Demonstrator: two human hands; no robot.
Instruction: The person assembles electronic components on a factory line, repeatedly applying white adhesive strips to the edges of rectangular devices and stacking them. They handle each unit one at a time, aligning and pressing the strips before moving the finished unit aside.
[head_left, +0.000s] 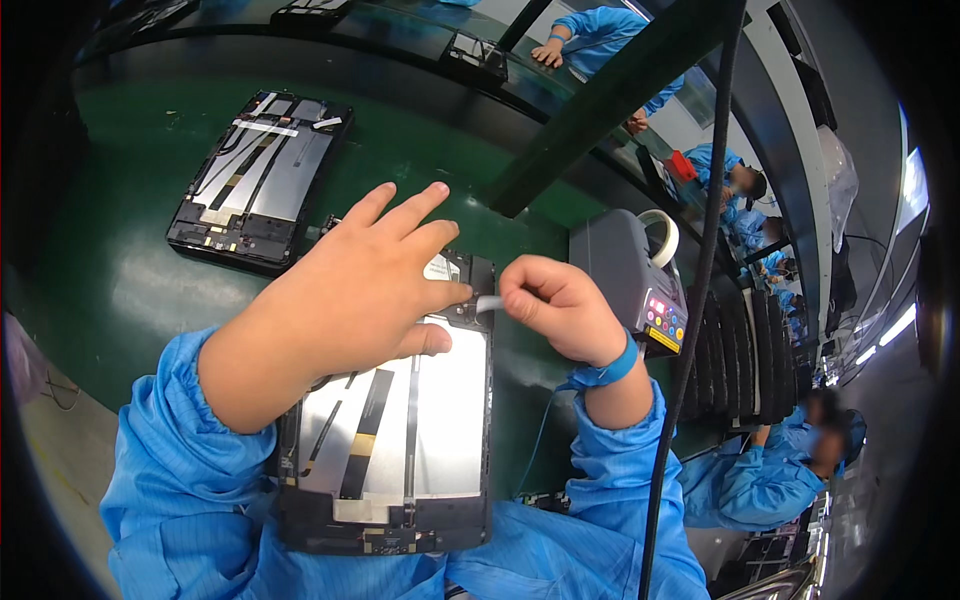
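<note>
In front of me an opened tablet [450,430] lies with its bare silvery inner plate, dark flat cables and black edge parts showing. My left hand [345,290] reaches across its upper half, fingers spread and the forefinger tip pressing near the top right corner; nothing is held in it. Just right of that fingertip, my right hand [565,310] pinches the end of a short greyish strip of tape [489,304], whose other end meets the tablet. My left hand hides much of the tablet's top left. A blue wrist strap [608,370] circles my right wrist.
A second opened tablet [285,180] lies far left on the green bench [120,300]. Right stands a grey tape dispenser [615,265] with a white roll [660,238]. A dark beam [600,115], a hanging black cable [690,330] and upright black slabs [735,355] are nearby. Co-workers sit beyond.
</note>
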